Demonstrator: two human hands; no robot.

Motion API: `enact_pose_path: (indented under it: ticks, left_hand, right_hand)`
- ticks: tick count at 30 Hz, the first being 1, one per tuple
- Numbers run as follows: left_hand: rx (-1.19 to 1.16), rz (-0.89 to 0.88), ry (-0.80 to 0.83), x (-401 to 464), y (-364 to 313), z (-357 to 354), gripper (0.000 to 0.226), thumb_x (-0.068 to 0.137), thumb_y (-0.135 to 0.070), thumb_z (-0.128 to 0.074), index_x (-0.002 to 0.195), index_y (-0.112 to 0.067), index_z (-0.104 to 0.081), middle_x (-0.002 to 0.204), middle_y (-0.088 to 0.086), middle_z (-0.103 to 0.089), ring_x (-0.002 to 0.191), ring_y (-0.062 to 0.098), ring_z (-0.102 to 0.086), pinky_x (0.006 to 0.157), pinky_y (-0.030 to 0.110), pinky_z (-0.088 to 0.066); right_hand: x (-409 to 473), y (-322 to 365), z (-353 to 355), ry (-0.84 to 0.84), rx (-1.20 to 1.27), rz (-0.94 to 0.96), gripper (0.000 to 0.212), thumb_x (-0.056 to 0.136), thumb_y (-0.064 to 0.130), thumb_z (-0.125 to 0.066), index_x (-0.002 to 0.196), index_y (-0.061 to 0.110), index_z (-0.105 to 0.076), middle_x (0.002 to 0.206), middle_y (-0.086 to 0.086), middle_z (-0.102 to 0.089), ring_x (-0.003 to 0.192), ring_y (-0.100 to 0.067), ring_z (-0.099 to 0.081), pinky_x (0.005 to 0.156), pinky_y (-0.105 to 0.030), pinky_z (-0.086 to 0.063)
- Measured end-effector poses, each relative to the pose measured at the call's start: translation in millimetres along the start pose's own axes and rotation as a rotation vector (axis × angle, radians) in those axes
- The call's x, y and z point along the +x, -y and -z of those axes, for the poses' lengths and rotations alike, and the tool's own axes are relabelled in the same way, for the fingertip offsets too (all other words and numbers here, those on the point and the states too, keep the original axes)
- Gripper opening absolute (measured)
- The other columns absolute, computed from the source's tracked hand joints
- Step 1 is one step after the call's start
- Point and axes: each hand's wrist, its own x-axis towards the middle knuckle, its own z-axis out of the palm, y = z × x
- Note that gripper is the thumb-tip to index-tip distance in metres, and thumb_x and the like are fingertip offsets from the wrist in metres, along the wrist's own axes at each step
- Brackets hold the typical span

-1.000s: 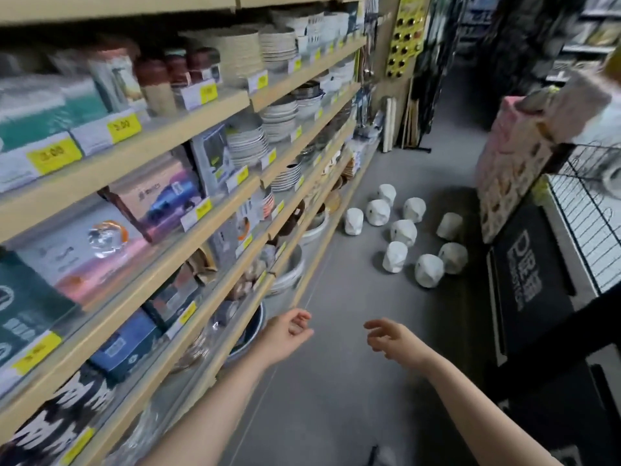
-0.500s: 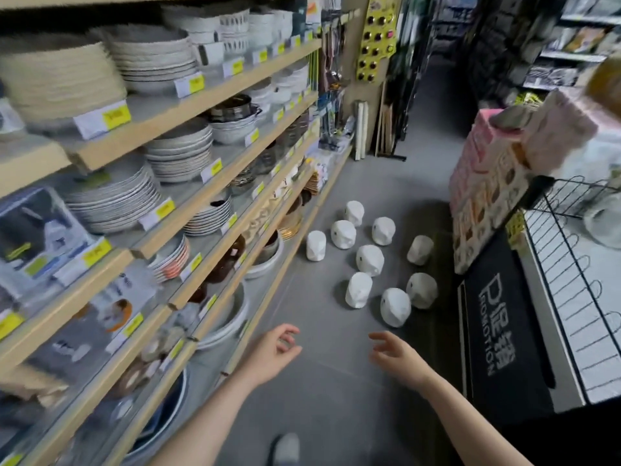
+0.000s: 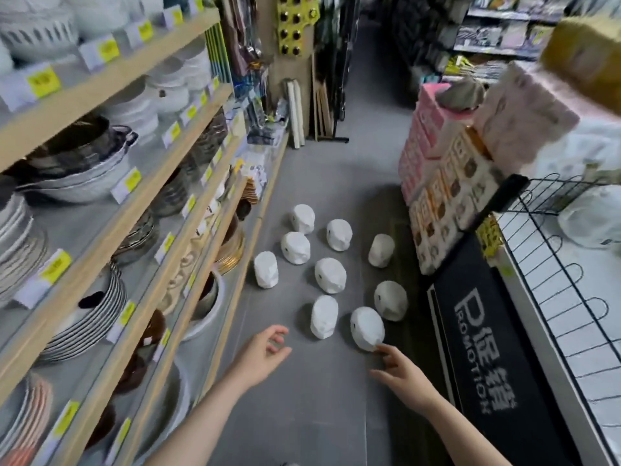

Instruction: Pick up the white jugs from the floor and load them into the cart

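Observation:
Several white jugs lie scattered on the grey aisle floor ahead of me. The nearest jug [image 3: 367, 327] lies on its side, and beside it on the left is another jug [image 3: 324, 316]. My right hand [image 3: 401, 371] is stretched out with fingers apart, its fingertips just below the nearest jug. My left hand [image 3: 260, 356] hovers open over the floor, a little short of the jugs. Both hands hold nothing. The cart [image 3: 554, 304], a white wire-grid one, stands at the right edge with a white wrapped item [image 3: 591, 223] inside.
Wooden shelves [image 3: 141, 203] stacked with plates and bowls line the left side. A black promotion sign [image 3: 484, 344] hangs on the cart's side. Pink and patterned boxes [image 3: 437, 183] stand stacked at the right, past the jugs. The aisle continues beyond.
I have moved forward along the aisle, so the jugs are much closer. Both hands have reached toward them, and the right fingertips have arrived at the nearest jug.

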Motion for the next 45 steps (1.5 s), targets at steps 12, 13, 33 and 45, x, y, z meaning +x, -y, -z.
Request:
enact_pose_path:
  ticks: [12, 13, 33, 45]
  left_hand:
    - [0.111, 0.021, 0.146, 204, -10, -70, 0.036, 0.085, -0.028, -0.069, 0.108, -0.045, -0.048, 0.108, -0.013, -0.055, 0.094, 0.003, -0.058, 0.090, 0.025, -0.046]
    - [0.130, 0.020, 0.161, 218, -10, -76, 0.036, 0.085, -0.029, -0.068, 0.110, -0.044, -0.048, 0.109, -0.014, -0.053, 0.097, 0.002, -0.056, 0.092, 0.026, -0.045]
    - [0.508, -0.579, 0.385, 563, 253, -387, 0.076, 0.086, -0.039, -0.066, 0.145, -0.041, -0.019, 0.157, -0.001, -0.012, 0.143, 0.014, -0.009, 0.112, 0.022, -0.007]
    - [0.476, -0.790, 0.290, 535, 306, -462, 0.101, 0.066, -0.062, -0.069, 0.139, -0.061, 0.000, 0.155, 0.011, -0.007, 0.142, 0.024, -0.009, 0.114, 0.044, -0.028]
  right_hand:
    - [156, -77, 83, 0.000, 0.016, -0.115, 0.060, 0.083, 0.028, -0.070, 0.133, 0.034, -0.037, 0.115, 0.000, -0.043, 0.109, -0.015, -0.048, 0.093, -0.018, -0.037]
    - [168, -86, 87, 0.008, 0.020, -0.134, 0.060, 0.084, 0.028, -0.070, 0.132, 0.036, -0.036, 0.114, 0.001, -0.042, 0.107, -0.015, -0.048, 0.093, -0.018, -0.037]
    - [506, -423, -105, -0.318, -0.150, -0.074, 0.089, 0.072, 0.043, -0.077, 0.128, 0.068, -0.012, 0.155, 0.002, 0.022, 0.146, -0.024, 0.000, 0.114, -0.037, -0.025]
    - [488, -488, -90, -0.399, 0.017, 0.010, 0.090, 0.075, 0.031, -0.078, 0.126, 0.073, -0.017, 0.154, 0.016, -0.002, 0.142, -0.011, -0.011, 0.114, -0.033, -0.023]
